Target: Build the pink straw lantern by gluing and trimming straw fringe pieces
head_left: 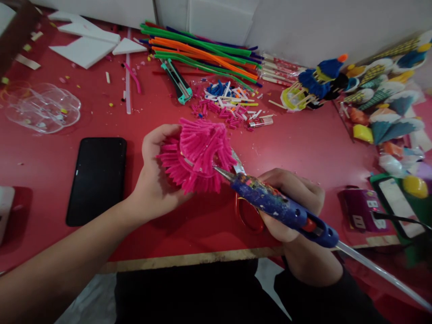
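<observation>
My left hand (153,177) is closed around a bright pink craft piece (204,141) made of short fuzzy pipe-cleaner lengths fanned out in layers. In my right hand (297,193) is a blue, glue-spattered hot glue gun (270,198), with a clear glue stick (378,265) reaching out of its back end. The gun's metal nozzle meets the lower right part of the pink piece. Scissors (249,216) with red handles lie on the table beneath the gun, partly hidden by it.
A black phone (97,180) lies left of my left hand. Behind are a green utility knife (177,81), long pipe cleaners (205,54), cut pieces (226,103) and a lighter (260,121). A purple power socket box (362,209) and cone-shaped crafts (391,99) stand on the right.
</observation>
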`<state>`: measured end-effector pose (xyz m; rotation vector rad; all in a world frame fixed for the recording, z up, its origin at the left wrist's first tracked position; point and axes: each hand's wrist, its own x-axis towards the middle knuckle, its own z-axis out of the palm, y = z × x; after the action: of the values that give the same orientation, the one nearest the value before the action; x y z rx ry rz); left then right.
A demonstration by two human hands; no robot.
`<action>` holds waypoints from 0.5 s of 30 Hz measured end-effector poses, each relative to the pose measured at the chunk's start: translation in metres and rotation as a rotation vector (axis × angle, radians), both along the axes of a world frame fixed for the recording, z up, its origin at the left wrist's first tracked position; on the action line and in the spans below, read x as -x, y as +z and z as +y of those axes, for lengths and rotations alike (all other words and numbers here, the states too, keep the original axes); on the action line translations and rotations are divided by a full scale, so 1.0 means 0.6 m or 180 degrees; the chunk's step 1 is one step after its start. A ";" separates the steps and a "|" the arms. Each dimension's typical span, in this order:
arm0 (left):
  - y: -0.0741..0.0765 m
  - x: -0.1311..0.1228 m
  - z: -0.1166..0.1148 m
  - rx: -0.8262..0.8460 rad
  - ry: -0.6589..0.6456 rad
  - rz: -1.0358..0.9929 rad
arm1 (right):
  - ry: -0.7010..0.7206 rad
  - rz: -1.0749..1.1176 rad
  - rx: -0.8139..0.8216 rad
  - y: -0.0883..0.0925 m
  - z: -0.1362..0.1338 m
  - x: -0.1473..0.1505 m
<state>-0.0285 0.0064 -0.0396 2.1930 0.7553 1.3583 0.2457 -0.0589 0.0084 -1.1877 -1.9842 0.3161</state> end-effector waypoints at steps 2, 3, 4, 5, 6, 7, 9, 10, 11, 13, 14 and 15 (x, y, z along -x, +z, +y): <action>0.000 0.000 0.000 0.0029 0.0010 0.0008 | 0.0024 0.0042 -0.0089 -0.003 0.002 -0.001; -0.001 0.000 0.001 0.0058 0.0008 0.0008 | 0.0027 0.0075 -0.0126 -0.004 0.003 -0.001; -0.002 -0.001 0.001 0.0086 0.0026 -0.0018 | 0.0017 0.0110 -0.0151 -0.006 0.004 -0.001; -0.002 -0.001 0.001 0.0092 0.0026 -0.0028 | -0.0006 0.0137 -0.0159 -0.007 0.005 0.000; -0.003 -0.002 0.001 0.0092 0.0033 -0.0046 | -0.0028 0.0158 -0.0165 -0.008 0.005 0.000; -0.004 -0.003 0.001 0.0070 0.0045 -0.0070 | -0.0053 0.0170 -0.0169 -0.008 0.006 0.001; -0.005 -0.005 0.002 0.0015 0.0079 -0.0113 | -0.0073 0.0158 -0.0190 -0.008 0.006 0.003; -0.005 -0.005 0.002 0.0001 0.0109 -0.0129 | -0.0089 0.0141 -0.0200 -0.007 0.006 0.003; -0.004 -0.005 0.002 0.0009 0.0140 -0.0129 | -0.0098 0.0125 -0.0200 -0.006 0.006 0.004; -0.003 -0.004 0.001 0.0062 0.0184 -0.0094 | -0.0125 0.0108 -0.0180 -0.005 0.006 0.004; -0.002 -0.004 0.001 0.0087 0.0201 -0.0073 | -0.0140 0.0129 -0.0184 -0.004 0.006 0.004; -0.001 -0.003 0.000 0.0094 0.0213 -0.0058 | -0.0166 0.0148 -0.0186 -0.003 0.006 0.004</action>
<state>-0.0267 0.0067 -0.0400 2.1475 0.8434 1.3886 0.2432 -0.0550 0.0064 -1.1826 -1.9066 0.2552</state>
